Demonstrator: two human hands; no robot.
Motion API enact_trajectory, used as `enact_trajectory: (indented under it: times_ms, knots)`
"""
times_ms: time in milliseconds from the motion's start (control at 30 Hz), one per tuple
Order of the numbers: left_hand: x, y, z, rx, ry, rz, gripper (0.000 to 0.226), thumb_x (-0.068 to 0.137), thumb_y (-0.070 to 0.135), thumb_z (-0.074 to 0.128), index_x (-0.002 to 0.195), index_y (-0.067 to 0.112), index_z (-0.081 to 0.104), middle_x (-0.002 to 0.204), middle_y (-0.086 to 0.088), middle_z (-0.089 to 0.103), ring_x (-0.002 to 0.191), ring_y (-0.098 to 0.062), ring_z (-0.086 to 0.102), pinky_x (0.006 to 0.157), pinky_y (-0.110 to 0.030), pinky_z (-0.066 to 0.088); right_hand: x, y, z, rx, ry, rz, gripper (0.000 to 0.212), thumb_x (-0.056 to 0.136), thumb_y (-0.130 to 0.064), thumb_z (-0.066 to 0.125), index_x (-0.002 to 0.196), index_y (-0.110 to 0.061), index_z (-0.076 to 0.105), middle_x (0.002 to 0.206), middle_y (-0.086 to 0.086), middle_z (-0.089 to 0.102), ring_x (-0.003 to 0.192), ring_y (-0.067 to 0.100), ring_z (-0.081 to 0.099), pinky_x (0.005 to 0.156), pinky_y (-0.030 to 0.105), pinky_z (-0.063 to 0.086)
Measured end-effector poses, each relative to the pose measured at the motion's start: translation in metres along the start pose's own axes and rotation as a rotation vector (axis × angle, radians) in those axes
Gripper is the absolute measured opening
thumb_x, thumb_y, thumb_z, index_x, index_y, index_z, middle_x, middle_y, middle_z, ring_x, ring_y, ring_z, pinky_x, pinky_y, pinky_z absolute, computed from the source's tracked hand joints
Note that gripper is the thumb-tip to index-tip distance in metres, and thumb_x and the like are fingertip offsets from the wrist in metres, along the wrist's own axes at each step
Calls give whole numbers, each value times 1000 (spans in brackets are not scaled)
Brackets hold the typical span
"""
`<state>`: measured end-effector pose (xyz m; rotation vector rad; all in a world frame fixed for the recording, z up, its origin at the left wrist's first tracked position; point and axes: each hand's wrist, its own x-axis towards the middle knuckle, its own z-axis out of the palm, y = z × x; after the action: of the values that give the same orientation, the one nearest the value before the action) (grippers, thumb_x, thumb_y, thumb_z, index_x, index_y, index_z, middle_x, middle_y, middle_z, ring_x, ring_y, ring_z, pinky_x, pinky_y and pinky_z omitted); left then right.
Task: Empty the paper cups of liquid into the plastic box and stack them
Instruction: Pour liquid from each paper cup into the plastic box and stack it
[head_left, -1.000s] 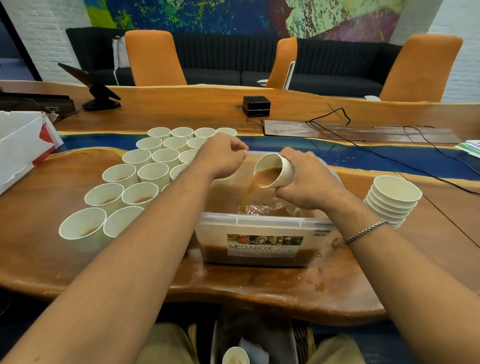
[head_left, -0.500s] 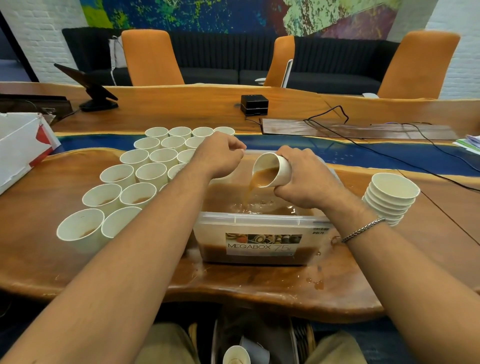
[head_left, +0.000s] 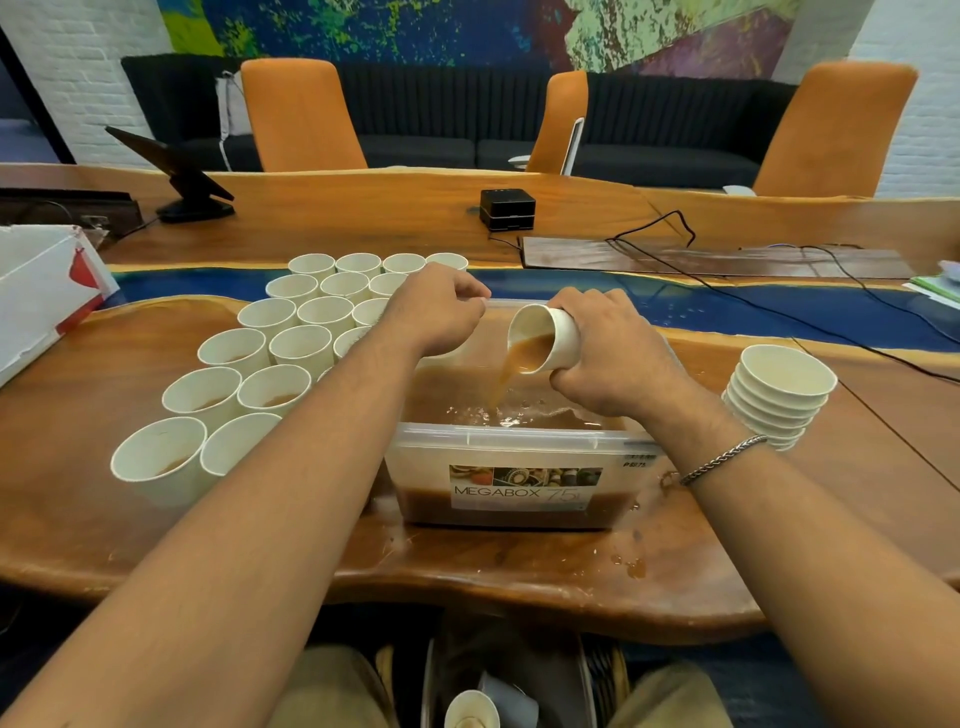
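At the left edge of the table (head_left: 78, 493) lies a white carton (head_left: 36, 296) with red marking. Right of it, on the left half of the table, a cluster of upright paper cups (head_left: 301, 345) stands in close rows reaching from near the front edge towards the blue strip; several show brown liquid at the bottom.

The left hand (head_left: 441, 312) is over the far left corner of the plastic box (head_left: 519, 441), just right of the cluster, with its fingers curled under. Whether it grips anything cannot be told, as its own knuckles hide what is under it.

The plastic box sits at the middle of the table near the front edge, partly filled with brown liquid (head_left: 452, 387). Above its far right part the right hand (head_left: 618, 358) grips a tipped cup (head_left: 553, 338), fingers wrapped round the cup's wall, the rim pointing left and down. The cup lies at the left side of that hand, and a thin brown stream runs from its lip into the box.

A chain bracelet (head_left: 722, 460) circles the right wrist. Right of the box, apart from it, a stack of empty cups (head_left: 779, 395) stands leaning slightly. Brown drops (head_left: 636, 566) spot the table by the box's near right corner.
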<state>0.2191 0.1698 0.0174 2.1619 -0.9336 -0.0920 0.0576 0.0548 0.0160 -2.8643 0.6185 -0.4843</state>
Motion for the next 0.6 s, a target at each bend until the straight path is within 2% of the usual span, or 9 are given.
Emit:
enact_trajectory:
  times_ms: [600]
  knots:
    - [-1,1,-2,-8,-9,5,27,100,23,56,120,18,73,125,-2,70,113,-18,62,98,-36,50,0,-1,0,-121,33,-33,65,77,-29,79,132,-29,44,127,-3,52,122,20,40,97,41,39]
